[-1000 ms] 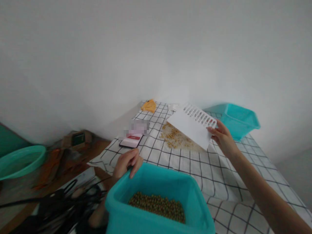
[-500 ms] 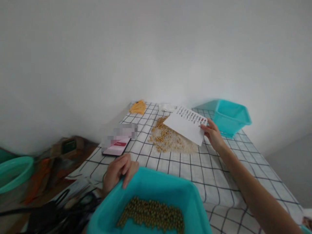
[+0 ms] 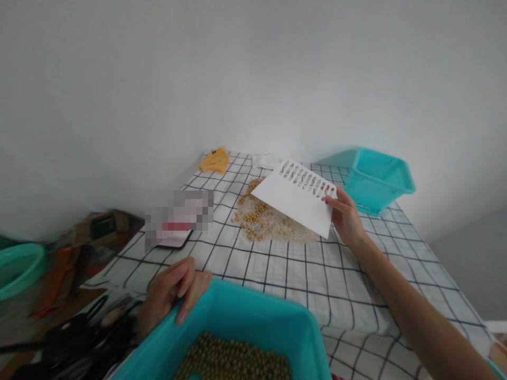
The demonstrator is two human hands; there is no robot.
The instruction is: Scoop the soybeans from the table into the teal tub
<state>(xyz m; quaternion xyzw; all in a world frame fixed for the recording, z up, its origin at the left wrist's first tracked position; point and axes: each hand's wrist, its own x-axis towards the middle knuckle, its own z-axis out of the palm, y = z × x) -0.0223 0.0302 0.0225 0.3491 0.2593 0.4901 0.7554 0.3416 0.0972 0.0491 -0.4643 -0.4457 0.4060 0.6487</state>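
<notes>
Head view had the right hand (image 3: pixel 344 216) over at the far right, grip pinching the edge of a slotted white panel (image 3: pixel 291 203) between thumb and fingers. Panel was slanted, hiding part of a spread of yellowish beans (image 3: pixel 251 217) and pale grains (image 3: pixel 283 229) on the checked tabletop (image 3: pixel 281 269); couldn't tell if it touched them. Left hand (image 3: pixel 174 290), near left, had its grip hooked over the rim of a teal bin (image 3: pixel 261 311) holding darker round beans (image 3: pixel 237 360).
</notes>
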